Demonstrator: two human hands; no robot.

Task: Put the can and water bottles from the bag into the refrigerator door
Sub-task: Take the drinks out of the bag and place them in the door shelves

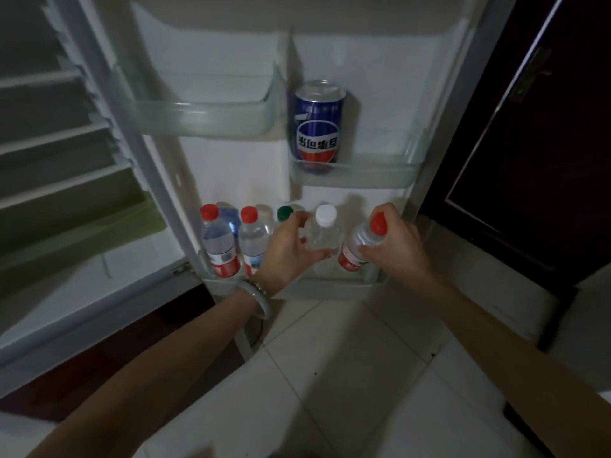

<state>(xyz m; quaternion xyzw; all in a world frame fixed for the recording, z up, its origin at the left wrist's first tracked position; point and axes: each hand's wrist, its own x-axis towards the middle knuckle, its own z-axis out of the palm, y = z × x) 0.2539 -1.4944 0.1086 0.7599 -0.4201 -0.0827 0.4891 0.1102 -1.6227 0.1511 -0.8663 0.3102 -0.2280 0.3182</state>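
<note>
Two bottles going into the bottom door shelf, lower centre of the frame.

The right hand (395, 251) is wrapped around a clear red-capped water bottle (362, 242) tilted up-right, its base probably just inside the translucent bottom door shelf (330, 287). The left hand (287, 249) pinches an upright clear white-capped bottle (322, 231) just beside it. The blue drink can (319, 125) stands in the rack above.
</note>
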